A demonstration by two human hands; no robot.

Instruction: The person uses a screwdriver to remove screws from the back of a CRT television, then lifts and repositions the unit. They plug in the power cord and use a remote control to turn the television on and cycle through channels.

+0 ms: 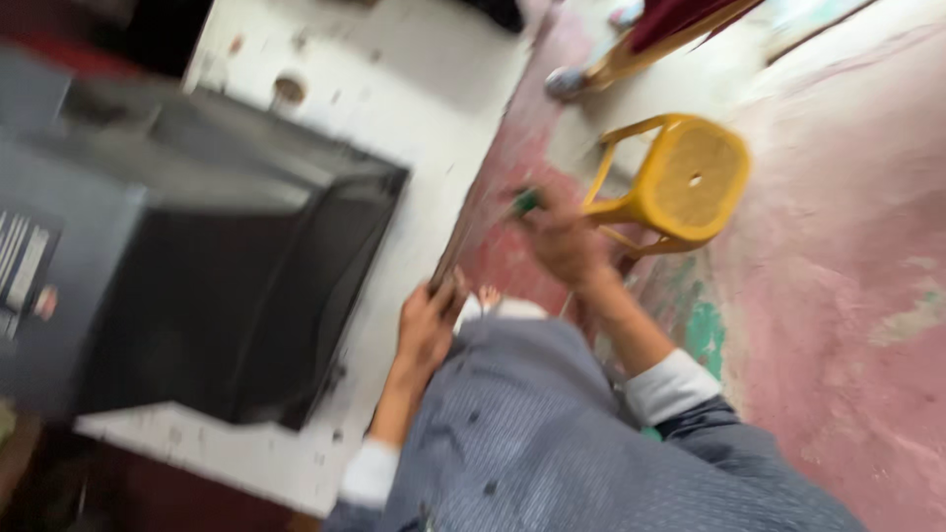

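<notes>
Head view, blurred; my left hand (426, 330) grips the table (394, 118) edge beside the dark TV (246, 286); my right hand (564, 244) is closed round a small green tool (525, 202), raised over the floor near the yellow stool (680, 182); looks mid-reach; next needs steady aim.
</notes>
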